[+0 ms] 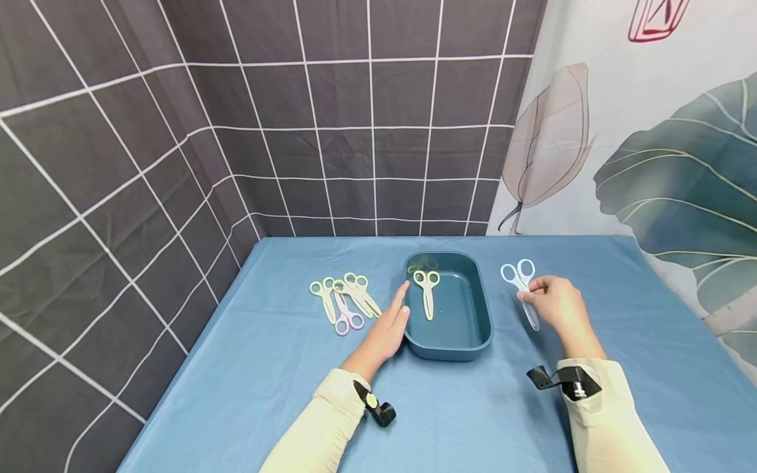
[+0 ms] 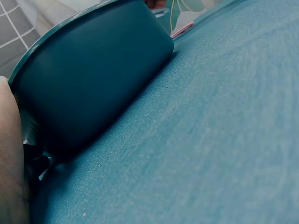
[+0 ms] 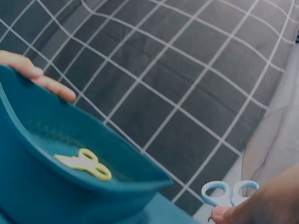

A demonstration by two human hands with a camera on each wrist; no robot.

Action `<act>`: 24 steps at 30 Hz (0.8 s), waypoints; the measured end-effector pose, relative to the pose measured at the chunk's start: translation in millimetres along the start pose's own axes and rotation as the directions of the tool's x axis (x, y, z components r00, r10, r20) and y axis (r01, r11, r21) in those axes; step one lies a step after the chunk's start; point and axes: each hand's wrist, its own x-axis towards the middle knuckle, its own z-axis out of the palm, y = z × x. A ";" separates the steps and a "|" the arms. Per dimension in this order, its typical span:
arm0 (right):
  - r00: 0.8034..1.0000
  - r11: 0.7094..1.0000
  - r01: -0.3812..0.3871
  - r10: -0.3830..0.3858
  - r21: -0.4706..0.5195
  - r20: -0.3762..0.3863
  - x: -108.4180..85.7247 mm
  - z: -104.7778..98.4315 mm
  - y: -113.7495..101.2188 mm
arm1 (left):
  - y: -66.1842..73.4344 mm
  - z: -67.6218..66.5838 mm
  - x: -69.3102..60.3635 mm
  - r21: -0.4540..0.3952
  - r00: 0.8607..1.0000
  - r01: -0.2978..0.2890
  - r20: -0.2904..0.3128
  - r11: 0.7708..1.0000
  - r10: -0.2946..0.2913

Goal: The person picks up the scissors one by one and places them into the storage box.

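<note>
A teal rectangular bin [image 1: 452, 348] stands on the blue cloth, with yellow scissors [image 1: 428, 295] inside it, also visible in the right wrist view [image 3: 84, 163]. My left hand [image 1: 383, 332] rests with extended fingers against the bin's left side; in the right wrist view its fingertips [image 3: 53, 86] show at the rim. To the right of the bin, my right hand [image 1: 558, 309] pinches light blue scissors [image 1: 522, 279] at their middle, handles pointing away from me. The right wrist view shows those handles [image 3: 216, 191] beside the thumb.
Left of the bin lie several yellow scissors [image 1: 326, 302], some overlapping, and a pair with purple handles [image 1: 349, 320]. A dark grid-patterned curtain [image 1: 343, 151] hangs behind and to the left; a leaf-print cloth [image 1: 556, 131] hangs at the back right.
</note>
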 end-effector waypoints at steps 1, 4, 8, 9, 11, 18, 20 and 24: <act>1.000 1.000 0.004 -0.004 0.013 -0.008 -0.9 -0.2 -4.1 | 0.0 -0.2 -0.3 0.002 1.000 0.002 0.000 1.000 -0.002; 0.999 0.998 0.021 -0.019 0.061 -0.030 -4.9 -2.2 -17.6 | 0.1 -0.1 -0.7 -0.002 1.000 0.004 0.000 1.000 -0.004; 0.997 0.990 0.069 -0.064 0.126 -0.048 -11.3 -5.0 -37.6 | -0.5 0.5 -0.3 -0.002 1.000 0.013 -0.001 1.000 -0.013; 0.996 0.986 0.079 -0.072 0.145 -0.048 -12.4 -4.9 -43.1 | -0.7 0.7 -0.1 -0.004 1.000 0.012 -0.004 1.000 -0.012; 0.995 0.981 0.094 -0.087 0.168 -0.047 -13.5 -2.5 -54.7 | -0.9 1.0 0.0 -0.001 1.000 0.012 -0.009 1.000 -0.012; 0.995 0.994 0.097 -0.098 0.040 0.027 -2.3 24.9 -98.3 | -0.1 -0.1 -0.8 0.004 0.999 -0.022 -0.033 1.000 0.022; 0.993 0.994 0.100 -0.097 -0.045 0.063 0.9 36.1 -106.3 | -0.2 0.1 -0.9 0.004 0.999 -0.030 -0.033 1.000 0.030; 0.986 0.973 0.124 -0.098 -0.196 0.138 4.6 58.3 -114.3 | -1.3 1.3 0.4 0.004 0.999 -0.038 -0.031 0.999 0.038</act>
